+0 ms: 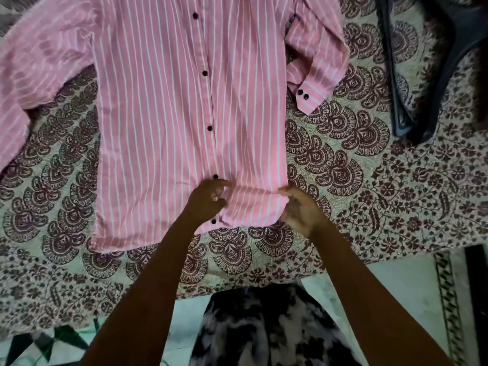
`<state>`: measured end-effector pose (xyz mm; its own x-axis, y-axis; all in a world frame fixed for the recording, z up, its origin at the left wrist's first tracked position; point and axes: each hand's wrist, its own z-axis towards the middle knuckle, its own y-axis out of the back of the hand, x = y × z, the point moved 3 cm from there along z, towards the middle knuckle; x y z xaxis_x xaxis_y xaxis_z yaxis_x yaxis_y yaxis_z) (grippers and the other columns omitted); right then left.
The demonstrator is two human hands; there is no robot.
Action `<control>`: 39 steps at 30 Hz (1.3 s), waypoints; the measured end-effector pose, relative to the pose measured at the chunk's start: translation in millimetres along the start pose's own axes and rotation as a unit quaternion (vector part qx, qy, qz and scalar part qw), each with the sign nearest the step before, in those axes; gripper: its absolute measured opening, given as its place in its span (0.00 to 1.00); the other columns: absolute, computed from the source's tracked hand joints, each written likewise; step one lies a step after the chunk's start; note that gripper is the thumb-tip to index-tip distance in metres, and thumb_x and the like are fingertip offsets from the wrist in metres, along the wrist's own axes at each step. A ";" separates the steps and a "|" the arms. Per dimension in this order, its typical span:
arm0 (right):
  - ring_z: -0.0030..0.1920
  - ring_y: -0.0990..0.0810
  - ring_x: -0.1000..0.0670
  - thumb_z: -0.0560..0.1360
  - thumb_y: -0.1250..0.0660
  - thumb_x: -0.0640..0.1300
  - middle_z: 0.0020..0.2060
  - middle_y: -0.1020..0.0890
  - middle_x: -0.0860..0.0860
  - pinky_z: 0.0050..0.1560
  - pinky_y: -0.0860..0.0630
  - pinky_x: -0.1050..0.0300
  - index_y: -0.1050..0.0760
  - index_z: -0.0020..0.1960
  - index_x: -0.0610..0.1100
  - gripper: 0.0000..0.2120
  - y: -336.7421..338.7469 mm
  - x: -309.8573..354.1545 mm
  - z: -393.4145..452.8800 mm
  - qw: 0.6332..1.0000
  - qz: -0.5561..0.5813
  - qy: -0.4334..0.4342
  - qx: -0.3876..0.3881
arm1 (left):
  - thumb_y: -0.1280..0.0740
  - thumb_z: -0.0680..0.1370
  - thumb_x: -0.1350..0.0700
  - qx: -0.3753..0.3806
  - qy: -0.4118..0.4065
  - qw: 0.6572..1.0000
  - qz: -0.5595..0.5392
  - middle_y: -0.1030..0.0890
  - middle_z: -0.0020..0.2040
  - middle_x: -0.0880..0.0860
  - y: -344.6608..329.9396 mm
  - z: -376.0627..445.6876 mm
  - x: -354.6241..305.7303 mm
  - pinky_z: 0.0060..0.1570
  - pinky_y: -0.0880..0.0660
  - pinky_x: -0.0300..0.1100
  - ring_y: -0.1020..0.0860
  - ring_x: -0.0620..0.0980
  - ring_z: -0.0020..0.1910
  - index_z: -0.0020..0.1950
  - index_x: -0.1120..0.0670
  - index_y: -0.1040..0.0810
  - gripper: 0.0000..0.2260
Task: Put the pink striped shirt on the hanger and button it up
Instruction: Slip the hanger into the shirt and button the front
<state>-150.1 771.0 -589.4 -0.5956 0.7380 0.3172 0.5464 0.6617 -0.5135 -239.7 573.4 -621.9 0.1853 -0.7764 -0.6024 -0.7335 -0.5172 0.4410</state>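
Observation:
The pink striped shirt (163, 107) lies flat, front up, on a patterned bedspread, its placket closed with several dark buttons. My left hand (208, 202) rests on the placket near the hem, fingers curled between the two lowest buttons (215, 177). My right hand (298, 210) pinches the shirt's right side seam close to the hem. A dark hanger (406, 83) lies on the bed at the upper right, apart from the shirt. The collar is out of view.
The bedspread (369, 180) with maroon paisley print covers the bed; its near edge runs across the lower frame. The shirt's cuff with two buttons (303, 95) lies to the right. Tiled floor and my patterned clothing show below.

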 end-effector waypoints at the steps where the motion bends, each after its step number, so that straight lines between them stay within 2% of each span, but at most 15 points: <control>1: 0.43 0.20 0.48 0.71 0.35 0.41 0.42 0.21 0.47 0.46 0.21 0.53 0.22 0.42 0.41 0.04 -4.6 -2.7 2.5 0.999 0.024 -0.006 0.019 | 0.36 0.65 0.56 -0.004 -0.005 1.000 0.015 0.22 0.54 0.57 -0.6 -3.5 0.7 0.58 0.27 0.43 0.23 0.54 0.52 0.59 0.51 0.22 0.22; 4: 0.41 0.19 0.48 0.64 0.30 0.45 0.38 0.18 0.48 0.48 0.22 0.52 0.18 0.42 0.44 0.08 -18.1 -7.7 8.4 0.997 0.054 0.018 0.051 | 0.39 0.64 0.55 0.008 -0.034 0.999 0.024 0.26 0.62 0.56 -1.3 -16.0 2.4 0.62 0.30 0.44 0.26 0.52 0.61 0.68 0.46 0.31 0.30; 8: 0.33 0.24 0.53 0.59 0.31 0.41 0.32 0.20 0.53 0.34 0.28 0.60 0.19 0.34 0.46 0.05 -16.7 -17.9 1.0 0.998 0.014 0.055 0.016 | 0.36 0.66 0.45 0.078 -0.087 0.989 0.088 0.35 0.72 0.54 -12.8 -36.5 10.9 0.67 0.34 0.51 0.35 0.51 0.69 0.73 0.44 0.44 0.36; 11: 0.34 0.22 0.56 0.66 0.34 0.36 0.35 0.18 0.55 0.32 0.27 0.66 0.23 0.46 0.42 0.10 5.4 -26.4 -5.5 0.993 -0.058 0.089 -0.058 | 0.41 0.64 0.33 0.072 -0.130 0.956 0.254 0.43 0.76 0.55 -30.2 -47.5 21.3 0.66 0.40 0.58 0.42 0.56 0.74 0.73 0.44 0.43 0.39; 13: 0.41 0.20 0.58 0.73 0.40 0.31 0.43 0.18 0.55 0.38 0.25 0.70 0.26 0.55 0.42 0.13 15.0 -26.1 -10.7 0.969 -0.198 0.106 -0.105 | 0.40 0.66 0.37 -0.007 -0.148 0.951 0.272 0.35 0.73 0.55 -34.4 -50.3 20.0 0.62 0.35 0.57 0.35 0.55 0.71 0.67 0.45 0.34 0.31; 15: 0.45 0.22 0.54 0.73 0.39 0.29 0.47 0.21 0.51 0.40 0.27 0.71 0.28 0.58 0.40 0.15 21.7 -24.7 -11.6 0.911 -0.351 0.155 -0.149 | 0.34 0.67 0.46 -0.082 -0.136 0.950 0.269 0.27 0.67 0.55 -33.1 -49.7 16.0 0.60 0.33 0.55 0.28 0.56 0.65 0.60 0.49 0.24 0.22; 18: 0.44 0.26 0.52 0.72 0.34 0.33 0.50 0.24 0.43 0.42 0.28 0.73 0.28 0.57 0.34 0.14 21.0 -26.1 -11.0 0.742 -0.590 0.262 -0.182 | 0.27 0.65 0.58 -0.114 -0.124 0.946 0.278 0.24 0.64 0.57 -33.9 -47.6 16.1 0.61 0.34 0.54 0.26 0.58 0.62 0.52 0.52 0.19 0.16; 20: 0.45 0.26 0.50 0.72 0.32 0.36 0.52 0.24 0.40 0.47 0.28 0.66 0.28 0.57 0.33 0.15 18.9 -25.6 -11.4 0.678 -0.648 0.285 -0.196 | 0.30 0.67 0.58 -0.137 -0.149 0.945 0.258 0.21 0.60 0.58 -32.0 -46.9 14.7 0.60 0.32 0.54 0.24 0.58 0.60 0.46 0.54 0.18 0.08; 22: 0.46 0.23 0.46 0.72 0.31 0.38 0.52 0.24 0.39 0.48 0.29 0.64 0.28 0.57 0.32 0.17 18.0 -24.2 -10.3 0.674 -0.645 0.290 -0.215 | 0.37 0.71 0.54 -0.146 -0.155 0.962 0.173 0.18 0.52 0.59 -25.9 -48.7 11.9 0.54 0.26 0.51 0.20 0.56 0.51 0.47 0.57 0.18 0.11; 24: 0.47 0.22 0.45 0.71 0.31 0.36 0.51 0.24 0.39 0.51 0.23 0.57 0.28 0.56 0.33 0.16 16.4 -24.0 -6.9 0.685 -0.635 0.290 -0.207 | 0.40 0.73 0.53 -0.139 -0.090 0.986 -0.031 0.20 0.41 0.60 -14.5 -54.3 13.5 0.41 0.27 0.44 0.23 0.51 0.37 0.48 0.59 0.21 0.13; 26: 0.49 0.22 0.46 0.71 0.31 0.35 0.52 0.25 0.40 0.53 0.21 0.52 0.28 0.56 0.35 0.14 11.4 -29.1 -4.8 0.674 -0.656 0.298 -0.162 | 0.42 0.75 0.52 -0.154 -0.044 0.965 -0.207 0.24 0.38 0.63 -1.9 -58.8 19.2 0.39 0.29 0.46 0.26 0.52 0.37 0.43 0.54 0.25 0.08; 29: 0.45 0.25 0.49 0.72 0.30 0.43 0.51 0.25 0.40 0.47 0.23 0.54 0.28 0.55 0.36 0.16 4.1 -34.6 -5.2 0.651 -0.673 0.318 -0.149 | 0.44 0.77 0.55 -0.202 -0.029 0.953 -0.224 0.25 0.37 0.56 7.7 -61.5 18.9 0.38 0.29 0.42 0.27 0.47 0.36 0.42 0.55 0.28 0.08; 33: 0.45 0.22 0.46 0.70 0.32 0.59 0.53 0.24 0.38 0.44 0.25 0.55 0.28 0.56 0.34 0.29 2.8 -26.9 3.6 0.677 -0.638 0.287 -0.230 | 0.43 0.77 0.62 -0.274 -0.004 0.925 -0.264 0.29 0.34 0.48 11.5 -54.4 14.0 0.36 0.36 0.36 0.32 0.38 0.33 0.40 0.54 0.29 0.08; 36: 0.43 0.24 0.47 0.72 0.31 0.48 0.53 0.23 0.40 0.44 0.30 0.62 0.28 0.58 0.34 0.21 -2.7 -15.9 5.7 0.672 -0.641 0.292 -0.227 | 0.43 0.77 0.66 -0.325 0.012 0.896 -0.304 0.27 0.35 0.47 22.7 -54.3 14.8 0.36 0.35 0.33 0.30 0.36 0.33 0.44 0.57 0.27 0.08; 39: 0.50 0.25 0.43 0.69 0.28 0.40 0.53 0.26 0.38 0.46 0.31 0.59 0.27 0.55 0.34 0.18 0.8 -8.3 -1.5 0.635 -0.667 0.332 -0.203 | 0.43 0.78 0.64 -0.344 -0.025 0.905 -0.249 0.26 0.36 0.46 33.1 -58.7 7.3 0.36 0.34 0.30 0.30 0.32 0.33 0.50 0.58 0.24 0.08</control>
<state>-143.9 765.6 -591.2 -0.3818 -0.7118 0.5895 0.0029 0.6369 0.7709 -224.3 529.5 -572.6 0.3381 -0.3761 -0.8627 0.0174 -0.9140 0.4054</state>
